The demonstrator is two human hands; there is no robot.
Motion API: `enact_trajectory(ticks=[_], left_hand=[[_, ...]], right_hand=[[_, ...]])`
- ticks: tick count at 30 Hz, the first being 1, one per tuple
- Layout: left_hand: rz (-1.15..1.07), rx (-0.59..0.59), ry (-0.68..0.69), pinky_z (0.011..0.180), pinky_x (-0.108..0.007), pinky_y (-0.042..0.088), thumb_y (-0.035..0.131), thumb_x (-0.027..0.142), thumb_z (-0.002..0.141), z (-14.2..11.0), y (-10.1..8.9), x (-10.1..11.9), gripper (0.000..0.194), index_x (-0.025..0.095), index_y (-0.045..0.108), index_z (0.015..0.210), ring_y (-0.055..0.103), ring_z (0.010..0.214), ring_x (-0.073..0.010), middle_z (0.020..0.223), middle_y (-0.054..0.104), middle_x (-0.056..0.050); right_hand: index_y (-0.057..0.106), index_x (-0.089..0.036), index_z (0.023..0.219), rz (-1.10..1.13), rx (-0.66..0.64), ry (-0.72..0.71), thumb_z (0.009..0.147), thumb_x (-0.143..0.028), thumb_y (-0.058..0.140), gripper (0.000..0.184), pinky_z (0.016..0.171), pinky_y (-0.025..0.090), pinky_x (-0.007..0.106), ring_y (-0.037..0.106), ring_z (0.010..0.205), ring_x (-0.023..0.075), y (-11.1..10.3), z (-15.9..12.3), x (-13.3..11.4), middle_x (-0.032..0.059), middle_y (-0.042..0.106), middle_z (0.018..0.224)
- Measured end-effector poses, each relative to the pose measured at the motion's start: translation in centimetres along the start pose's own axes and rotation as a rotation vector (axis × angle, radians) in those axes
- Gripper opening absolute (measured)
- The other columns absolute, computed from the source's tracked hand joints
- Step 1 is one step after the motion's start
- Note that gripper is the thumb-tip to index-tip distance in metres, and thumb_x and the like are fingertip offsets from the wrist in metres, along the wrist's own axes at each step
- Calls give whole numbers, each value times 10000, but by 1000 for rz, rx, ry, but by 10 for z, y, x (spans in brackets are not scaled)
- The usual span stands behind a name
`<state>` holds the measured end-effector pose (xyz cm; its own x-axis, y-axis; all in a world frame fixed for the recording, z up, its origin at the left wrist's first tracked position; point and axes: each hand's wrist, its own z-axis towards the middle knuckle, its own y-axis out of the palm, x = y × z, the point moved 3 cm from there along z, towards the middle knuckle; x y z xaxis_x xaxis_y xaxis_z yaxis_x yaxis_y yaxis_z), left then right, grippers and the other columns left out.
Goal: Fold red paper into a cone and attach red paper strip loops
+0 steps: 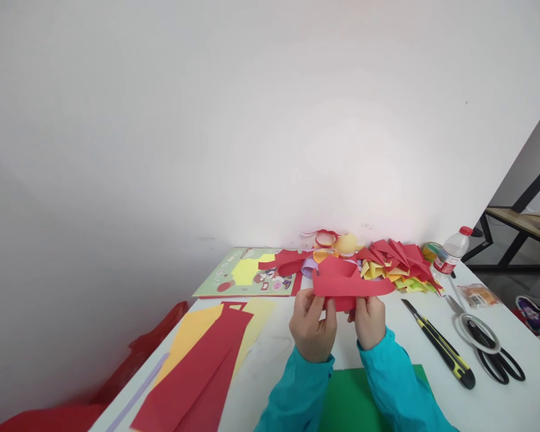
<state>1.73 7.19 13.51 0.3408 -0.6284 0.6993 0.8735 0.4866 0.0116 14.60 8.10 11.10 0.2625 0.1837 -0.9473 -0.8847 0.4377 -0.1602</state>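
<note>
"Red paper (pixel 337 287), cut and curved, is up in front of someone; where exactly, and who has it?"

"Over the table (pixel 499 414), before the pile of folded paper (pixel 396 258); the left hand (pixel 314 324) pinches its lower part, fingers nearly closed; the right hand (pixel 369 321) grips it just beside, equally narrow."

"How much room around them?"

"White tabletop shows between the left hand and the long red sheets (pixel 193 384), and again right of the right hand, as far as the utility knife (pixel 438 345); the wall (pixel 252 120) bounds the far edge; the scissors (pixel 492 360), with a pale ring (pixel 464 338) over them, lie nearer the right edge."

"What can't you make out?"

"Some fingertips, hidden by the paper; the sleeves cover part of the green sheet (pixel 351 402), which the bottom of the view cuts off, as it does the red sheets; a round green-and-yellow thing (pixel 431 250) is half behind the bottle (pixel 452 252)."

"And what do the containers hold?"

"The bottle is clear, red-capped and tilted in view; its fill I can't tell; the packet (pixel 479 295) has something orange inside, too small to name."
</note>
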Motion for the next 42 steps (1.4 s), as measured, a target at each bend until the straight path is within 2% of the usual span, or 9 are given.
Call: enact_trajectory(ticks=[4, 7, 15, 19, 22, 27, 31, 35, 42], left_hand=[[187, 100, 164, 612, -257, 507, 615, 183, 709, -2, -2, 3, 211, 232, 665, 907, 610, 715, -164, 915, 600, -93], [265, 144, 199, 522, -221, 507, 594, 174, 717, -3, -2, 2, 184, 188, 658, 888, 569, 551, -97, 852, 598, -67], [14, -96, -241, 395, -205, 516, 590, 295, 707, -7, 8, -13, 295, 189, 617, 981, 549, 545, -111, 732, 575, -21], [-112, -93, -473, 425, -263, 545, 618, 315, 654, -6, 11, -18, 274, 163, 626, 882, 592, 535, -145, 690, 605, -18], [-160, -81, -641, 445, -295, 549, 655, 301, 595, -3, 12, -25, 272, 143, 628, 814, 603, 478, -171, 581, 609, -1], [-141, 5, -678, 457, -271, 527, 646, 265, 578, 4, 6, -36, 201, 143, 628, 736, 590, 437, -158, 513, 609, 18], [-184, -4, -691, 449, -268, 524, 635, 289, 592, 6, 5, -39, 285, 139, 634, 834, 604, 459, -160, 573, 641, 7], [-147, -42, -695, 432, -272, 509, 635, 314, 594, 5, 7, -37, 248, 143, 629, 773, 576, 405, -155, 508, 618, 13], [-41, -66, -594, 465, -262, 488, 651, 313, 573, -6, 13, -35, 188, 148, 621, 655, 566, 460, -156, 517, 600, -6]], right_hand=[[534, -179, 628, -16, 37, -11, 831, -518, 366, 430, 408, 408, 269, 506, 378, 155, -3, -1, -3, 26, 569, 454], [545, -168, 644, -56, 68, -27, 835, -513, 353, 438, 412, 412, 267, 516, 394, 162, -5, -2, -5, 30, 566, 448], [542, -167, 690, -39, 72, -19, 818, -492, 413, 372, 416, 419, 266, 524, 391, 159, -2, -4, -5, 16, 562, 463], [544, -158, 724, 56, 21, 0, 781, -486, 483, 338, 405, 421, 261, 515, 392, 149, 0, -5, -9, 6, 556, 485], [557, -145, 890, 174, -68, -55, 779, -453, 505, 332, 435, 441, 268, 538, 460, 154, 6, -11, -10, 19, 595, 580], [394, -181, 1250, 349, -173, -156, 805, -402, 476, 503, 610, 474, 338, 595, 684, 202, 25, -28, 5, 52, 641, 793], [379, -245, 1277, 651, -157, 42, 773, -438, 521, 558, 672, 449, 326, 605, 793, 200, 37, -26, 19, 47, 638, 991], [475, -272, 1205, 1072, -323, 330, 813, -506, 445, 457, 720, 462, 349, 590, 913, 213, 44, -15, 10, 41, 635, 1059], [533, -279, 1160, 1360, -431, 443, 873, -381, 386, 338, 790, 469, 343, 545, 1046, 189, 37, -6, -8, 11, 606, 1153]])
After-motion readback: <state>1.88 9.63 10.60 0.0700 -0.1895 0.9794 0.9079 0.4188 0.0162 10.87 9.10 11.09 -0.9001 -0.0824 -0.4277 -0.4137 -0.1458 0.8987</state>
